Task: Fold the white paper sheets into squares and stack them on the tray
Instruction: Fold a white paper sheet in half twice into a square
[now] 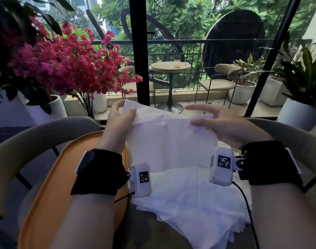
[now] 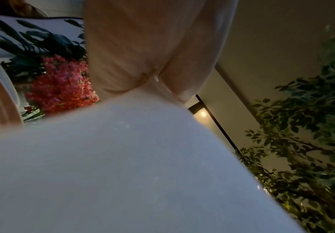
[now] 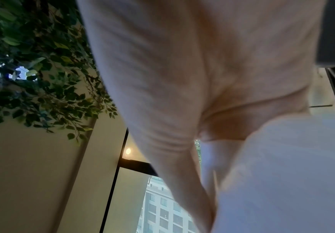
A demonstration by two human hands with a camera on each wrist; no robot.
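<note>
Tray (image 1: 51, 186), orange, under the left forearm and left of the pile; the part in view holds no paper (the arm hides the rest). Sheet (image 1: 169, 139), white, held up in the air between the two hands, above the pile. Left hand (image 1: 120, 121) pinches the sheet's upper left corner between thumb and curled fingers; the left wrist view shows the same pinch from below (image 2: 152, 66), with the sheet (image 2: 123, 165) filling the lower frame. Right hand (image 1: 223, 124) grips the sheet's right edge with the thumb on the near face, its other fingers stretched out towards the left hand; the right wrist view shows the palm (image 3: 202, 63) and the sheet (image 3: 292, 173) beside it. Pile (image 1: 193, 203) of loose white sheets lies below both wrists, their number not countable. Beyond the hands: a glazed wall with a black post (image 1: 138, 51), pink flowers (image 1: 67, 60) to the left, one round table (image 1: 170, 67) and two chairs (image 1: 218, 79) on the balcony. Count: one tray, one held sheet, one pile, two hands.
</note>
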